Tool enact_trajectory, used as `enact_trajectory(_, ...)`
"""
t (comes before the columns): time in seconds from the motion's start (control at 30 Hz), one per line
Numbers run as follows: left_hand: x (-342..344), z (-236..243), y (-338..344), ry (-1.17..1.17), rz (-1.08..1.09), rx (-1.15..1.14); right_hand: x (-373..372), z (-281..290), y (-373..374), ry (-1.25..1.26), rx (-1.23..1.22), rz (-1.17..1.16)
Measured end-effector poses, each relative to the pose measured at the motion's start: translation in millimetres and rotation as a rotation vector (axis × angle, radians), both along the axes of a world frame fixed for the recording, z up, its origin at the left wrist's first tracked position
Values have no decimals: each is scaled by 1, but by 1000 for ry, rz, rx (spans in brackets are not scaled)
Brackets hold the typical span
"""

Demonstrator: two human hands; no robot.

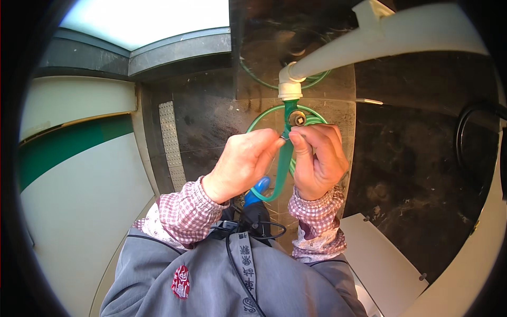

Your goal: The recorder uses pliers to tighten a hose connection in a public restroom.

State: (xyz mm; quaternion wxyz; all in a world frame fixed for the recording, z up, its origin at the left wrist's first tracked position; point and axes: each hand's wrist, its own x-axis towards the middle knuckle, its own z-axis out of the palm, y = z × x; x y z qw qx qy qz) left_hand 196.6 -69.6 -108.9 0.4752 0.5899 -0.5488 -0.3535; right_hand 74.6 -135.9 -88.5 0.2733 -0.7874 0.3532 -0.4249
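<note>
A green hose [284, 164] hangs from a white plastic pipe elbow [290, 84], and its lower part curves to the left. At the hose, just below the elbow, my left hand [245, 161] and my right hand [319, 158] meet. Both are closed, thumb pressed to fingers. A small shiny wire-like piece [284, 138] shows between the fingertips, against the hose; its full shape is hidden. Right above my right fingers, a round metal fitting with a square centre [299, 119] sits beside the hose.
A thick white pipe [391, 45] runs from the elbow to the upper right. Coiled green hose [317, 113] lies behind my hands. White panels [90, 190] stand at the left, another [380, 264] at the lower right. A black cable [465, 132] loops at the far right.
</note>
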Motion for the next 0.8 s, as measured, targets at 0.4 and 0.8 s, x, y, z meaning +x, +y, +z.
enact_trajectory(0.4,-26,2,6,396,146,115,2,17,-9,291,-326,127)
enact_trajectory(0.8,-50,14,8,736,348,281,31,48,-36,658,-352,565)
